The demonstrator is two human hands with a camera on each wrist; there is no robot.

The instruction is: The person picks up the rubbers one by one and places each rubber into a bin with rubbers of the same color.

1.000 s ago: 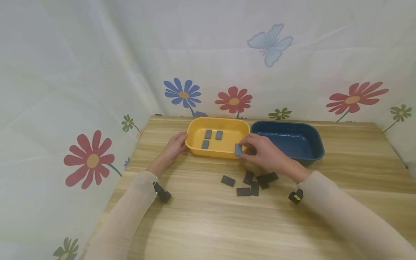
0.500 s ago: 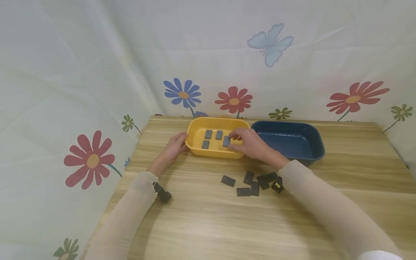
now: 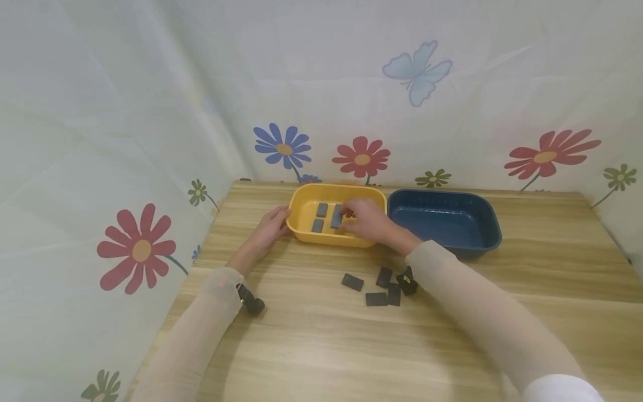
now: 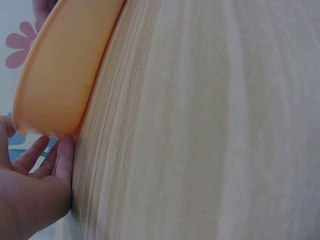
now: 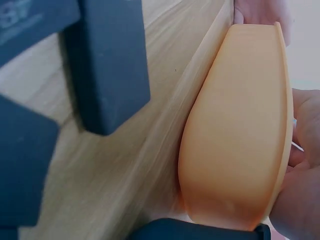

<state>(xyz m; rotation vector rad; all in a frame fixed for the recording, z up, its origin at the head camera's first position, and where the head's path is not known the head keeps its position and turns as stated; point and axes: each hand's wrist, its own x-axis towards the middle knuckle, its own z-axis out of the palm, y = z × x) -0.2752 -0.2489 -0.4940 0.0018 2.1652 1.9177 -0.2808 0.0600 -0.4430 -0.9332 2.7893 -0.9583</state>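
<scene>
My left hand (image 3: 270, 228) holds the left end of a yellow plastic bin (image 3: 326, 239). In the left wrist view its fingers (image 4: 62, 157) touch the bin's outer wall, with the thumb by the rim. Inside the bin, my right hand (image 3: 370, 222) pinches a small dark grey rectangular block (image 3: 335, 220) between thumb and fingers. This block overlaps another one behind it. To its left lie two similar blocks, a rear one (image 3: 322, 210) and a front one (image 3: 317, 225), flat on the bin floor. The bin's wall hides the right fingertips in the right wrist view.
A dark blue bin (image 3: 442, 245) stands right beside the yellow one. Several dark blocks (image 3: 377, 299) lie loosely on the wooden table (image 3: 311, 346) in front, partly under the right wrist's camera (image 3: 407, 282). A flowered cloth (image 3: 467, 100) hangs behind.
My right hand has carried the block from the yellow bin's front right rim leftward into it, up to the blocks there. The left hand stays at the bin's left end.
</scene>
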